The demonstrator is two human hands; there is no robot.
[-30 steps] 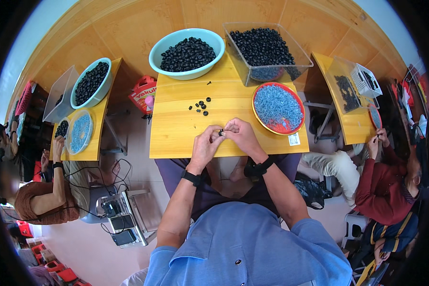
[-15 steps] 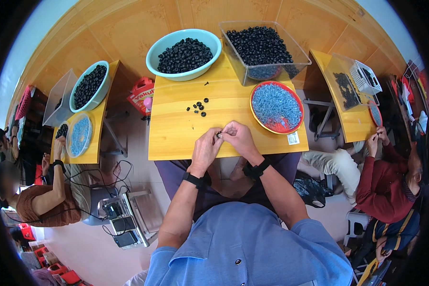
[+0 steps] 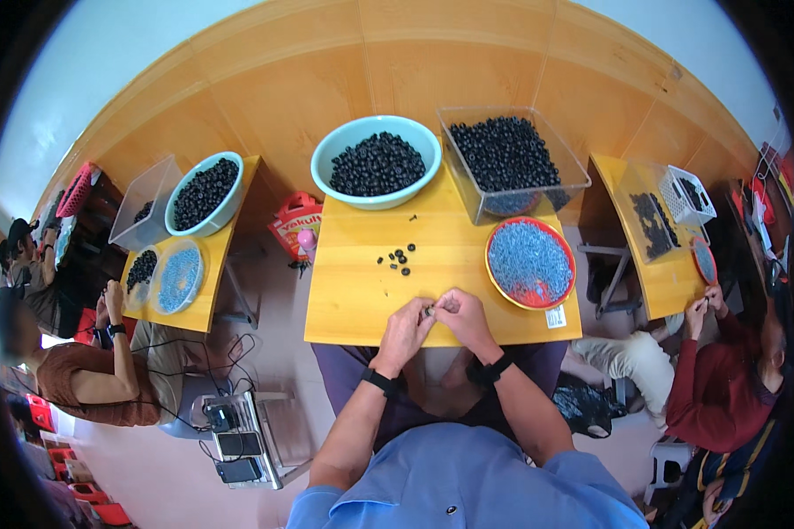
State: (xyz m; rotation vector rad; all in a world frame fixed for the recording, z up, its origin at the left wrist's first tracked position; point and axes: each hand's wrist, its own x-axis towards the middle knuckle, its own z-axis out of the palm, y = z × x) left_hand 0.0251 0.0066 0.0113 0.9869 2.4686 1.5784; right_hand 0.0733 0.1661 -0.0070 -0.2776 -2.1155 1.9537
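Over the near edge of the yellow table [image 3: 348,291], my two hands meet with their fingertips together. Between the fingers of my left hand [image 3: 404,331] is a small black ring-like part [image 3: 428,311]. My right hand [image 3: 465,321] is closed in a pinch against it; whatever sits in those fingertips is too small to make out. Several loose black parts [image 3: 401,257] lie on the wood beyond my hands. To the right of my hands stands a red dish [image 3: 543,297] with a yellow rim, holding a heap of small blue-grey pieces [image 3: 525,256] that look like screws.
At the back are a light blue basin [image 3: 326,187] and a clear plastic bin [image 3: 494,210], both full of black parts. Co-workers sit at side tables left [image 3: 205,291] and right [image 3: 662,295]. A stool with devices and cables [image 3: 269,441] stands at lower left.
The whole view has tilted upward, so the table sits lower in the picture. My hands stay together at the black part, with only a slight shift of the fingers.
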